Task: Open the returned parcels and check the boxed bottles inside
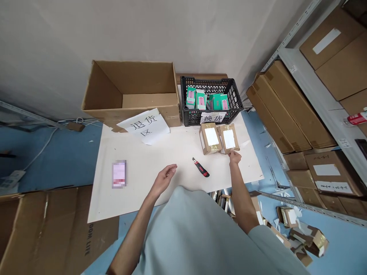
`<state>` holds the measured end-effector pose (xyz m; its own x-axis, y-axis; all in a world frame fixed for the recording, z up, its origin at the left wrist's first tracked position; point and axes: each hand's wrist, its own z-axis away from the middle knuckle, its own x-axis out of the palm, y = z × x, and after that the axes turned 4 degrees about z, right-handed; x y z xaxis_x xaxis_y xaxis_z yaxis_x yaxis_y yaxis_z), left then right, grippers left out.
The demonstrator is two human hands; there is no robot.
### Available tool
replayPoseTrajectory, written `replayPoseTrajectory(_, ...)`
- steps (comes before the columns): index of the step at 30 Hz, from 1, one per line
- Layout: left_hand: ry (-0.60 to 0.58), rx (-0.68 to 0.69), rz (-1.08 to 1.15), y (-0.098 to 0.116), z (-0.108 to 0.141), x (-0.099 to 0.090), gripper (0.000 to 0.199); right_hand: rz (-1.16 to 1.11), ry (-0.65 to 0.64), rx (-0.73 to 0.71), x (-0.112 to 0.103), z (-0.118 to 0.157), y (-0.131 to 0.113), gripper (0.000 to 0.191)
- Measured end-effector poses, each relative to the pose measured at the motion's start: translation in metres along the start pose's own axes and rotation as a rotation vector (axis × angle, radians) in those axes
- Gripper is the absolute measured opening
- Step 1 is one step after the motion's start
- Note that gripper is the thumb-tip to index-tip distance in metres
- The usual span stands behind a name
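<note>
My right hand [234, 157] has its fingers closed at the near edge of a small taped cardboard box [234, 133] with a white label. A second small box [206, 142] with a white label stands directly left of it. Over the table hangs my left hand [165, 178], holding nothing, its fingers loosely stretched. A black and red utility knife [201, 167] lies on the white tabletop [149, 172] between my hands. Far to the left lies a blurred pinkish item [119, 174].
Behind are a large open carton [132, 110] with a paper sign [146, 126] and a black crate [189, 117] containing green-and-pink boxes [215, 101]. Shelves with cartons [289, 110] stand right. Opened boxes [308, 236] litter the floor at lower right; another carton [63, 233] sits lower left.
</note>
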<state>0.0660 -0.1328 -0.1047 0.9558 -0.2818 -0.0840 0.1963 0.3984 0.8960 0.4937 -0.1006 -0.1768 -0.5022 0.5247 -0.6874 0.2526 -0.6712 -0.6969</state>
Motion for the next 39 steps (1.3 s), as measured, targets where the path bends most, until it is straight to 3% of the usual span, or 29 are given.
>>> replayPoseTrajectory(4,-0.005,0.014,-0.001,0.003,-0.003,0.000,0.065,0.050,0.110,-0.034,-0.041,0.015,0.005,0.049)
replayPoseTrajectory(8,0.012,0.077,-0.021,0.013,-0.004,-0.005,0.062,0.084,0.150,-0.299,-0.095,0.036,-0.005,0.059)
replayPoseTrajectory(11,0.009,0.130,-0.053,0.020,-0.001,-0.009,0.061,0.079,0.076,-0.466,-0.119,0.062,-0.025,0.066)
replayPoseTrajectory(13,-0.007,0.186,-0.085,0.020,0.003,-0.011,0.067,0.081,-0.055,-0.519,-0.120,0.083,-0.041,0.067)
replayPoseTrajectory(16,0.005,0.253,-0.161,0.009,0.011,-0.018,0.089,0.107,-0.301,-0.565,-0.095,0.117,-0.058,0.060)
replayPoseTrajectory(19,0.053,0.230,-0.213,-0.017,0.018,-0.032,0.102,0.161,-0.494,-0.589,-0.046,0.152,-0.059,0.044)
replayPoseTrajectory(23,0.123,0.067,-0.179,-0.066,0.025,-0.054,0.097,0.294,-0.667,-0.598,0.024,0.196,-0.037,0.032)
replayPoseTrajectory(26,0.170,-0.048,-0.188,-0.100,0.029,-0.065,0.093,0.326,-0.735,-0.574,0.057,0.217,-0.013,0.037)
replayPoseTrajectory(29,0.155,-0.147,-0.161,-0.127,0.031,-0.069,0.092,0.317,-0.770,-0.557,0.069,0.223,0.008,0.038)
replayPoseTrajectory(32,0.164,-0.171,-0.055,-0.146,0.030,-0.069,0.098,0.227,-0.860,-0.530,0.065,0.217,0.029,0.039)
replayPoseTrajectory(35,0.162,-0.174,0.011,-0.157,0.027,-0.069,0.096,0.116,-0.979,-0.440,0.061,0.213,0.050,0.090)
replayPoseTrajectory(36,0.157,-0.175,0.021,-0.159,0.026,-0.069,0.093,0.101,-0.994,-0.408,0.062,0.214,0.056,0.098)
replayPoseTrajectory(39,0.176,-0.147,0.037,-0.161,0.023,-0.069,0.080,0.040,-0.994,-0.353,0.071,0.223,0.068,0.083)
